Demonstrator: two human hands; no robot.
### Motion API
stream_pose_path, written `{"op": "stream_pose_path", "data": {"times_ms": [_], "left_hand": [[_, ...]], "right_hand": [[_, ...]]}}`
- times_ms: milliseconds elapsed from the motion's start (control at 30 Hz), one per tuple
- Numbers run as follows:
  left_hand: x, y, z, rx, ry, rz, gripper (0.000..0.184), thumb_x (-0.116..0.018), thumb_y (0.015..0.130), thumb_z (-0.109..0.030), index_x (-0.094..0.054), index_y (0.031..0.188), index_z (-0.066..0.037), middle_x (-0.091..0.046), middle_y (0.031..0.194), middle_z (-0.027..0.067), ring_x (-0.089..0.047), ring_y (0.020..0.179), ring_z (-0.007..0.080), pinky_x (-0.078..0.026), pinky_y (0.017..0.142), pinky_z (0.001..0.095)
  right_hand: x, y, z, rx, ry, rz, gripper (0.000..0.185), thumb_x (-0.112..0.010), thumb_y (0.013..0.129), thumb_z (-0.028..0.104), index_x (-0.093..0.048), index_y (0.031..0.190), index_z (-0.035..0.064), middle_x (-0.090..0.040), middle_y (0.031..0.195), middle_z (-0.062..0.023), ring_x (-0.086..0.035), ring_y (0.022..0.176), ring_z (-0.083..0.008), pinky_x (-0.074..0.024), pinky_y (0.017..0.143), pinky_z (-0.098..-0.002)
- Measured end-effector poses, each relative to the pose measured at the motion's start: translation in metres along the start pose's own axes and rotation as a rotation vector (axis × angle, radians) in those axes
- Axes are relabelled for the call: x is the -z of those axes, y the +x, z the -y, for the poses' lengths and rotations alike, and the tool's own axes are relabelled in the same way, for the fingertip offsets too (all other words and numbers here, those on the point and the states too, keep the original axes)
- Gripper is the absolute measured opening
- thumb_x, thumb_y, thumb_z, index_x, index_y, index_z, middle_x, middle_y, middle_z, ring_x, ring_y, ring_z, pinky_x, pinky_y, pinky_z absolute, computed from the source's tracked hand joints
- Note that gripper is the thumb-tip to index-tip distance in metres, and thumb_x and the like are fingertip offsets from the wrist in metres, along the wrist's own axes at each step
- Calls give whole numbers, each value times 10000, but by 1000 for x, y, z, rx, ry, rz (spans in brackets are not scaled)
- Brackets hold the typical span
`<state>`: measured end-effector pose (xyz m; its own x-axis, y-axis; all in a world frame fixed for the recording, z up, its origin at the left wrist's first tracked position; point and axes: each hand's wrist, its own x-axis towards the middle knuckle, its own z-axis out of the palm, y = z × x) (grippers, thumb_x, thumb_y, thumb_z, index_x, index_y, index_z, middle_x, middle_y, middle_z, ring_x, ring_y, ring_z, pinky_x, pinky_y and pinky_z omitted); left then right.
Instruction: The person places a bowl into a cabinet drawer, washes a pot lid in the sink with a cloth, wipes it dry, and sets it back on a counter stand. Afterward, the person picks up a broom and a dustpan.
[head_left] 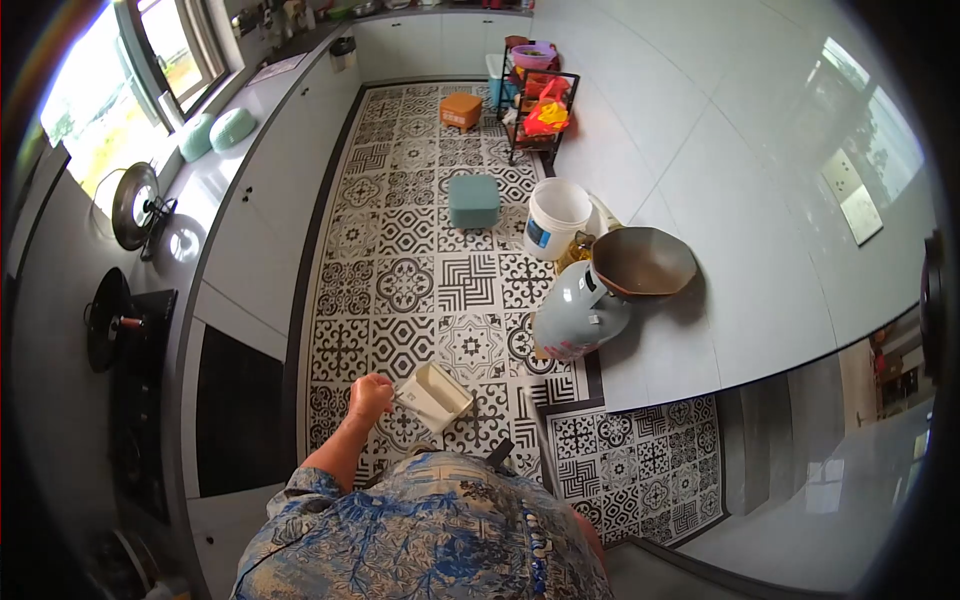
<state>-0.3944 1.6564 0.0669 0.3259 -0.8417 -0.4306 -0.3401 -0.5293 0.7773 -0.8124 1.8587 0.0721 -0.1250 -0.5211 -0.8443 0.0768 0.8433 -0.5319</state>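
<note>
My left hand (371, 396) is closed round the handle end of a cream dustpan (435, 396), whose open tray hangs in front of my body over the patterned tile floor (405, 285). The tray looks empty. My right hand is hidden behind my patterned shirt; only a little of the right arm (588, 530) shows at the shirt's lower right edge.
A grey gas cylinder (580, 315) with a brown pan (645, 262) on top stands to the right, beside a white bucket (558, 215). Ahead are a green stool (474, 201), an orange stool (461, 111) and a black rack (512, 140). Cabinets (245, 225) line the left.
</note>
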Motion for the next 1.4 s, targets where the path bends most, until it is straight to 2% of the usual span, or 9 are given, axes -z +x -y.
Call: {"op": "stream_pose_path", "data": {"times_ms": [167, 333, 400, 500, 867, 933, 1033, 1167, 1400], "left_hand": [[-13, 3, 3, -37, 44, 109, 169, -555, 712, -68, -618, 829, 36, -611, 611, 104, -597, 468, 159, -480, 464, 268], [-34, 1, 7, -126, 159, 197, 145, -563, 720, -90, -644, 808, -9, -605, 596, 116, -576, 444, 136, -482, 468, 279], [-49, 16, 30, -101, 183, 210, 143, -564, 705, -114, -659, 790, -48, -613, 620, 139, -609, 507, 192, -501, 546, 303], [-55, 20, 29, -277, 348, 234, 205, -566, 652, -153, -657, 816, -71, -623, 737, 169, -609, 766, 300, -474, 745, 356], [-64, 38, 8, -417, 310, 477, 342, -533, 656, -114, -571, 983, -23, -625, 804, 170, -615, 751, 304, -472, 739, 352], [-59, 38, 6, -435, 327, 500, 336, -551, 663, -125, -571, 981, -17, -630, 773, 144, -626, 672, 260, -495, 686, 321], [-52, 36, 2, -223, 171, 534, 297, -601, 683, -130, -582, 951, -4, -626, 701, 88, -598, 529, 127, -500, 518, 256], [-67, 29, 1, -311, 213, 561, 241, -592, 703, -131, -598, 890, 21, -606, 596, 91, -590, 475, 147, -496, 506, 263], [-161, -69, -71, -525, 385, 602, 203, -571, 696, -120, -617, 853, 0, -616, 636, 116, -611, 498, 180, -508, 557, 300]], "right_hand": [[-23, -18, 8, -20, -57, -135, 197, -473, 797, 147, -461, 941, 13, -517, 788, -50, -503, 698, -174, -386, 646, -271], [-33, 47, -62, -9, -31, -177, 213, -475, 794, 123, -466, 970, 4, -519, 771, -50, -534, 739, -192, -407, 668, -282], [-47, 56, -76, 24, -59, -161, 216, -474, 794, 120, -464, 976, 4, -517, 767, -51, -534, 734, -190, -410, 664, -284], [-69, 53, -89, 44, -71, -156, 222, -474, 794, 116, -461, 986, 5, -513, 760, -51, -533, 726, -186, -413, 658, -287], [-112, 21, -125, 25, 35, -252, 244, -474, 793, 99, -450, 1019, 9, -499, 737, -53, -531, 697, -174, -425, 636, -298], [-113, 18, -133, 29, 66, -271, 249, -474, 793, 96, -448, 1025, 10, -496, 732, -53, -531, 692, -172, -427, 632, -301], [-106, 14, -147, 37, 110, -294, 256, -474, 793, 92, -445, 1034, 11, -492, 726, -53, -530, 684, -169, -431, 626, -304], [-82, 15, -168, 64, 178, -324, 266, -474, 793, 86, -441, 1047, 12, -487, 717, -54, -530, 673, -164, -435, 618, -308], [3, -34, -174, 188, 356, -345, 300, -467, 793, 70, -427, 1087, 24, -477, 695, -54, -525, 631, -161, -439, 571, -307]]}}
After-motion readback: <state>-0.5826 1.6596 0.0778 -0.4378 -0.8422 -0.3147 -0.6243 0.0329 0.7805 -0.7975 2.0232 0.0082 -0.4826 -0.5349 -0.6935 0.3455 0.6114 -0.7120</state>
